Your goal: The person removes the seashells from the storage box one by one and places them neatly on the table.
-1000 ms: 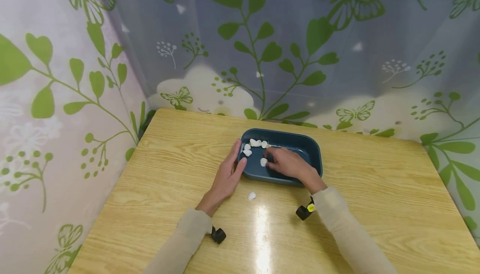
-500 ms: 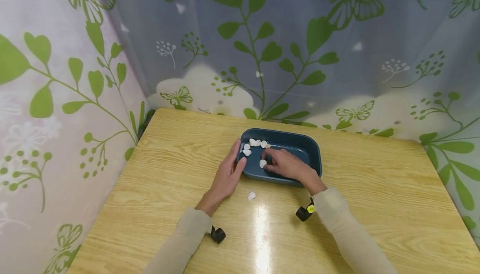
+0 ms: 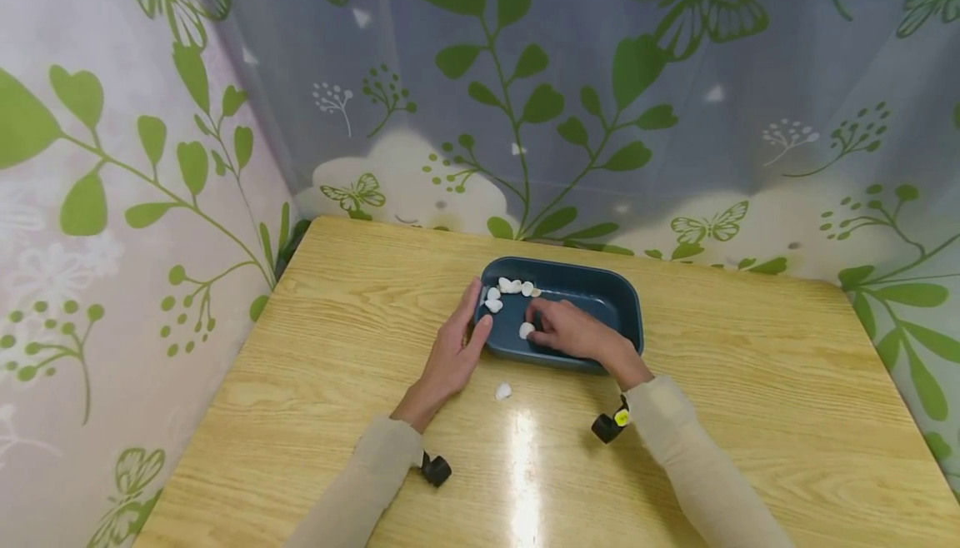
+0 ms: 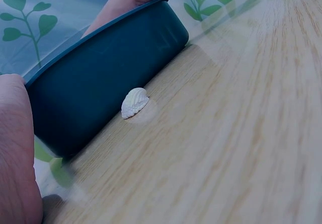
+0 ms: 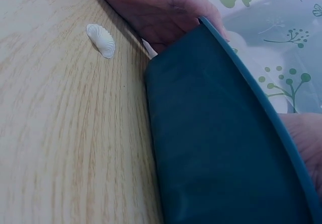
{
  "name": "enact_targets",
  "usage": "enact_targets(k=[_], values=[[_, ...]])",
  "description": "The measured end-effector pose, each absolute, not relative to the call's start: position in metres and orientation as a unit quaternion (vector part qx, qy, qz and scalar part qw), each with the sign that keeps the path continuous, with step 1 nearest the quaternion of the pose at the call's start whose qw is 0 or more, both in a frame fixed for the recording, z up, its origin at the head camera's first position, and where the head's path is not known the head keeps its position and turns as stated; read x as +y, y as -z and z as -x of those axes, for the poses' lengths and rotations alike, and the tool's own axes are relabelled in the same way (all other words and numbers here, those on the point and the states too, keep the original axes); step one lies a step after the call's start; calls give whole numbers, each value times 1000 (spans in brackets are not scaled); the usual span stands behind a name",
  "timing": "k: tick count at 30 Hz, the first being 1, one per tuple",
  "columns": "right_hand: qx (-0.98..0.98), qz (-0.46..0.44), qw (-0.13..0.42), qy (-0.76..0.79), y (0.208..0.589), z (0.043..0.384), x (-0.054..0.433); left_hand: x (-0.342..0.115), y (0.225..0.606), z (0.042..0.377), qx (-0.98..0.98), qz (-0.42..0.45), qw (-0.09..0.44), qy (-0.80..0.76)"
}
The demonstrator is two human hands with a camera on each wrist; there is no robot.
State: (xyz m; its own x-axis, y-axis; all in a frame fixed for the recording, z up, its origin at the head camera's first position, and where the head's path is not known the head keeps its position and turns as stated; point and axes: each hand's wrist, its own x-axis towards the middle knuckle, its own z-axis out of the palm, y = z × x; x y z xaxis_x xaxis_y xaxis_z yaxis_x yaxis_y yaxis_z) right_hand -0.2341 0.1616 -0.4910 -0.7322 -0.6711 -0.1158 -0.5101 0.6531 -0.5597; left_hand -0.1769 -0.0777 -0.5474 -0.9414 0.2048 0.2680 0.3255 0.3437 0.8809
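Note:
A dark blue rectangular tray [image 3: 626, 315] sits on the table, with several white seashells [image 3: 510, 286] along its far left corner. My left hand [image 3: 450, 352] lies against the tray's left end, fingers extended and thumb near the front corner. Inside the tray, my right hand [image 3: 573, 327] reaches down with bent fingers and pinches a white seashell [image 3: 527, 331] at its fingertips. In the left wrist view the tray wall hides those fingertips. One ribbed seashell [image 4: 135, 103] lies on the tabletop just in front of the tray.
The wooden table [image 3: 360, 281] extends on both sides of the tray. A curtain with leaf and butterfly prints [image 3: 570, 115] hangs behind its far edge, and another printed sheet [image 3: 112, 223] stands along the left. Small black wrist cameras [image 3: 437, 470] ride on both sleeves.
The right hand's seashell has shifted slightly toward the front of the tray. My left hand, the tray and the other seashells look unmoved.

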Motion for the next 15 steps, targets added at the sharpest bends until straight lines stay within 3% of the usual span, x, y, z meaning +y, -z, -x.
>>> enact_targets(k=[15], values=[[896,314,170,264,488,230,165,-77,546,177,-824,158,54,542]])
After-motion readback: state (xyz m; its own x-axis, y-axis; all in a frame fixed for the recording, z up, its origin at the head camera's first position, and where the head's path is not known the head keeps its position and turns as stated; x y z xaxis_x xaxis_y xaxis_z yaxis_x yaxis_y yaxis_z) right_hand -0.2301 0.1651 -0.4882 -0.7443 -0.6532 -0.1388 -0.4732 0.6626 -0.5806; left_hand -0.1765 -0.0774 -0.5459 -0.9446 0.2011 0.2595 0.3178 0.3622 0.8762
